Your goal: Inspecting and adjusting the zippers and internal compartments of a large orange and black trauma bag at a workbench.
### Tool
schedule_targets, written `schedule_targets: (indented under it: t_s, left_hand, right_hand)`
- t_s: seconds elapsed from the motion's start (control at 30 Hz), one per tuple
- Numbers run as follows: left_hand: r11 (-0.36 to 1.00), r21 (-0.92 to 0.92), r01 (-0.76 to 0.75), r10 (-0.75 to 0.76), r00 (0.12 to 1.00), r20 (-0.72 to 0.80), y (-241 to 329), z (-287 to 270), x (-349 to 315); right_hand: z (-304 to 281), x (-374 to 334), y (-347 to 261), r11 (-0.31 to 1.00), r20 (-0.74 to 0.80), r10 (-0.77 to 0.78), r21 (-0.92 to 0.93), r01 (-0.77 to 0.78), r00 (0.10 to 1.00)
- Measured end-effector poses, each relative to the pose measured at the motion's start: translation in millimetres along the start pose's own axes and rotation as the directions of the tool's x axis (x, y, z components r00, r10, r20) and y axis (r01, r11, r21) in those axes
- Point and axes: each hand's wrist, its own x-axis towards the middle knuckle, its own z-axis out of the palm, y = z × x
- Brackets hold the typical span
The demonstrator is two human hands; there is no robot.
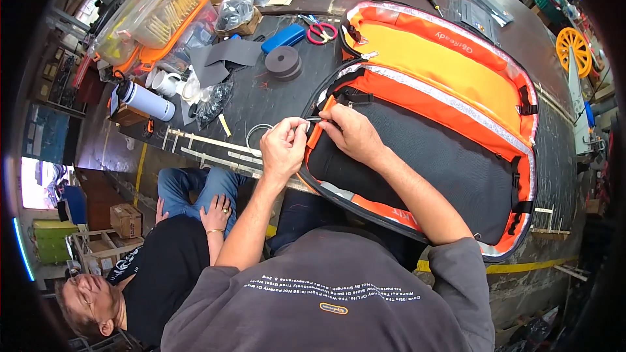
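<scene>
A large orange and black bag [417, 150] lies unzipped and spread on the table, its lid folded back to show a yellow-orange lining [424, 55]. My left hand [284, 146] is pinched at the bag's left edge, beside an orange fabric strip [319, 127]. Over that same strip, my right hand [353, 133] closes thumb and fingers on a small dark thin piece [314, 119] reaching toward the left fingertips. What sits between the left fingertips is too small to name. A thin pale loop of cord [255, 133] curves out next to my left hand.
Left of the bag are a dark tape roll [283, 63], pink-handled scissors [321, 33], a blue case [283, 38], a pale bottle [149, 101] and plastic boxes [160, 16]. A screwdriver [432, 1] lies behind. A seated person [176, 234] is close at my left.
</scene>
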Motion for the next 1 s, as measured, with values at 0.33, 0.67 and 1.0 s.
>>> schedule_targets:
  t_s: [0.33,0.67,1.0]
  left_hand:
    - [1.0,0.009,-0.016,0.015,1.0,0.021,-0.2,-1.6,2.2]
    - [1.0,0.031,-0.007,0.006,0.999,0.042,-1.6,-2.6,3.4]
    - [0.998,0.056,-0.009,0.007,0.999,0.045,0.3,-3.5,3.3]
  right_hand:
    - [15.8,-0.7,3.7,0.998,-0.11,-0.019,-0.058,0.013,0.994]
    - [6.5,17.1,27.8,0.929,0.005,-0.311,-0.212,0.305,0.95]
    - [12.1,14.6,33.1,0.923,-0.016,-0.332,-0.21,0.321,0.943]
